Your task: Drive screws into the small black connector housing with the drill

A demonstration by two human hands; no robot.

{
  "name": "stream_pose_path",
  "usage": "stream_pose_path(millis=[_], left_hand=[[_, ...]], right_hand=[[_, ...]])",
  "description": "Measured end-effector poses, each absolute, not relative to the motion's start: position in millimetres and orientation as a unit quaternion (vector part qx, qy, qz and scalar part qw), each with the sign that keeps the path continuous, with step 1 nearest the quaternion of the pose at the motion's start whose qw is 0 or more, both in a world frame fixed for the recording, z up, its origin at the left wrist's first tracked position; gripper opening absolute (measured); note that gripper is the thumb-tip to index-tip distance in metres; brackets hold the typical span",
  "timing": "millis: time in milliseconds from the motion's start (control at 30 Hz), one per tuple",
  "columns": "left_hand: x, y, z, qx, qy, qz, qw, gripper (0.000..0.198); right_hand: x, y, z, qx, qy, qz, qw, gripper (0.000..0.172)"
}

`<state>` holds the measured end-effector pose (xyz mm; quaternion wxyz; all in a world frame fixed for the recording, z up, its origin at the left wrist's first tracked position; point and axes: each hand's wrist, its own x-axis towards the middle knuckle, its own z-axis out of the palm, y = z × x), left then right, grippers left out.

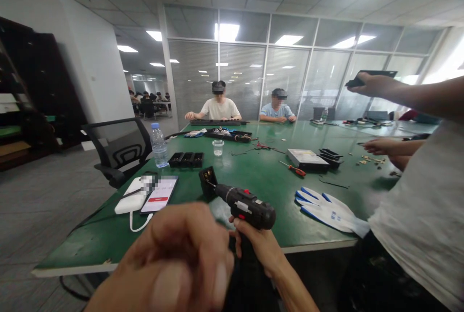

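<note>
My right hand (pixel 259 244) is wrapped around the grip of a black cordless drill (pixel 250 207), which points away to the left. The drill's bit reaches a small black open box with brassy metal bits inside (pixel 208 180); the box sits tilted at its tip, and whether it rests on the table I cannot tell. Close to the camera, my left hand (pixel 177 259) is blurred, its fingers curled together with thumb and fingertips pressed close. What it holds, if anything, does not show. Similar black boxes (pixel 186 159) stand in a row beyond the drill.
On the green table (pixel 232 169) are a water bottle (pixel 158 145), a clear cup (pixel 218 148), a phone (pixel 160 196), a white power bank (pixel 132 197), a screwdriver (pixel 295 170) and a glove (pixel 328 210). A co-worker's arm (pixel 402 90) reaches in from the right; two people sit opposite.
</note>
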<state>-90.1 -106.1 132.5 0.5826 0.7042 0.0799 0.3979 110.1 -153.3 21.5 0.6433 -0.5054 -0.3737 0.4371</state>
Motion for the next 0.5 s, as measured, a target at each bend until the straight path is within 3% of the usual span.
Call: stream_pose_path(millis=[133, 267, 367, 500], left_hand=[[-52.3, -41.1, 134.8, 0.703, 0.159, 0.54, 0.435, 0.02], [-28.6, 43.1, 98.4, 0.742, 0.275, 0.561, 0.241, 0.044], [-22.4, 84.0, 69.6, 0.763, 0.316, 0.498, 0.263, 0.06], [-12.6, 107.3, 44.6, 0.703, 0.362, 0.46, 0.404, 0.057]], right_hand=[[110.3, -155.5, 24.2, -0.509, -0.382, 0.432, 0.64, 0.038], [110.3, -155.5, 23.6, -0.513, -0.372, 0.436, 0.639, 0.041], [109.6, -154.4, 22.6, -0.5, -0.379, 0.437, 0.645, 0.038], [108.7, -152.6, 22.2, -0.498, -0.377, 0.433, 0.65, 0.035]])
